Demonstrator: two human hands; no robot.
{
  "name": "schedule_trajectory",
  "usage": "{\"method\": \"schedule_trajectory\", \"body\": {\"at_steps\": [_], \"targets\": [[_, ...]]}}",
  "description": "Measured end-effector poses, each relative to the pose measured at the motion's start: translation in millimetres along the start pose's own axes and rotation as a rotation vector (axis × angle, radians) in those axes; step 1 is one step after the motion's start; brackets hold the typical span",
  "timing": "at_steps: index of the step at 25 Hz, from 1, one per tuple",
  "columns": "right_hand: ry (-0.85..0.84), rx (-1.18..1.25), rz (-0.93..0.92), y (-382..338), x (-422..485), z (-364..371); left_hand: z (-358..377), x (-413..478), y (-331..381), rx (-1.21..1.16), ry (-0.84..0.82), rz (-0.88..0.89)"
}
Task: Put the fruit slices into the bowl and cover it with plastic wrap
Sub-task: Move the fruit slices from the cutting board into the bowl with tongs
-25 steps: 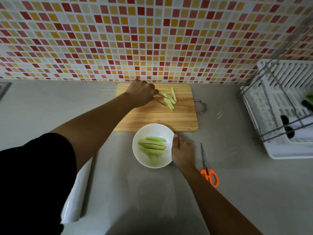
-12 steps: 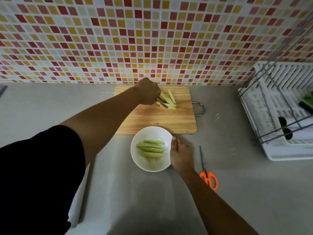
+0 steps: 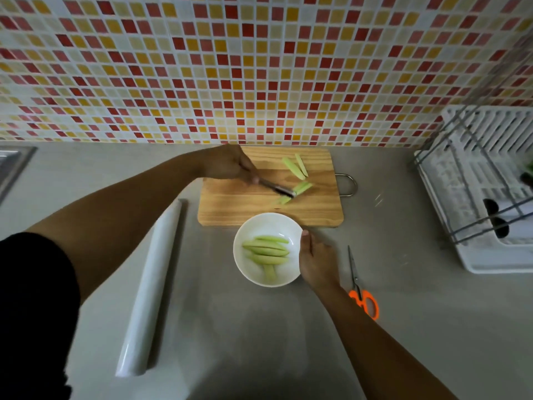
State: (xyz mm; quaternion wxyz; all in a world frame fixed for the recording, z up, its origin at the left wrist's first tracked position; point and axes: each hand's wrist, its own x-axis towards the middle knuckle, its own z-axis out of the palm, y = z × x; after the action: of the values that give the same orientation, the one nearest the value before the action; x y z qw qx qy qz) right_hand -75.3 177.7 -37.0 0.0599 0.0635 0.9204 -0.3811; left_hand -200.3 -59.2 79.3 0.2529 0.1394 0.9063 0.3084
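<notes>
A white bowl (image 3: 245,241) with several green fruit slices (image 3: 266,251) stands on the grey counter, just in front of a wooden cutting board (image 3: 230,209). My right hand (image 3: 315,261) holds the bowl's right rim, thumb on the edge. My left hand (image 3: 230,166) grips metal tongs (image 3: 277,189) over the board. The tongs' tips pinch a green slice (image 3: 302,187), lifted slightly. Two more slices (image 3: 295,167) lie at the board's back right. A roll of plastic wrap (image 3: 153,284) lies to the bowl's left.
Orange-handled scissors (image 3: 360,293) lie right of the bowl. A white dish rack (image 3: 484,197) with a wire frame fills the right edge. The tiled wall runs behind the board. A sink corner (image 3: 11,166) shows at far left.
My left hand has drawn the tongs back from the slices with one slice pinched in the tips, towards the bowl. My right hand stays on the bowl's rim.
</notes>
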Motion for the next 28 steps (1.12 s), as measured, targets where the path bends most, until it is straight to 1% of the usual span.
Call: {"method": "schedule_trajectory", "body": {"at_steps": [2, 3, 8, 10, 12, 13, 14, 15, 17, 18, 19, 20, 22, 25, 28], "targets": [[-0.003, 0.006, -0.012, -1, 0, -1, 3, -17, -4, 0.056, -0.133, -0.018], [-0.005, 0.016, -0.009, -1, 0, -2, 8, -23, -6, 0.115, -0.171, -0.018], [-0.029, 0.016, 0.017, -2, -1, -3, 37, -34, 3, 0.413, -0.276, 0.070], [-0.032, 0.007, 0.023, -3, -1, -3, 35, -33, 9, 0.465, -0.285, 0.066], [-0.029, 0.006, 0.021, -2, -1, -3, 19, -31, 12, 0.418, -0.227, 0.058], [-0.023, 0.004, 0.018, -2, -1, -2, 11, -28, 13, 0.380, -0.171, 0.073], [-0.018, 0.003, 0.016, -2, 0, -2, 3, -23, 12, 0.374, -0.097, 0.107], [-0.013, 0.002, 0.015, -2, 0, -1, -2, -16, 11, 0.420, -0.006, 0.149], [-0.004, 0.001, 0.017, 0, 1, 0, -5, 3, 10, 0.672, 0.212, 0.192], [0.000, 0.003, 0.018, 0, 1, 1, -3, 13, 9, 0.838, 0.296, 0.183], [0.000, 0.006, 0.021, 1, 1, 2, 2, 22, 10, 0.989, 0.333, 0.172], [-0.002, 0.008, 0.024, 2, 1, 2, 7, 33, 11, 1.096, 0.335, 0.167], [-0.003, 0.011, 0.027, 3, 1, 3, 17, 52, 13, 1.189, 0.307, 0.172], [0.003, 0.027, 0.024, 3, 2, 3, 26, 74, 19, 1.232, 0.289, 0.163], [0.015, 0.027, 0.009, 3, 1, 3, 24, 84, 26, 1.214, 0.259, 0.167]]}}
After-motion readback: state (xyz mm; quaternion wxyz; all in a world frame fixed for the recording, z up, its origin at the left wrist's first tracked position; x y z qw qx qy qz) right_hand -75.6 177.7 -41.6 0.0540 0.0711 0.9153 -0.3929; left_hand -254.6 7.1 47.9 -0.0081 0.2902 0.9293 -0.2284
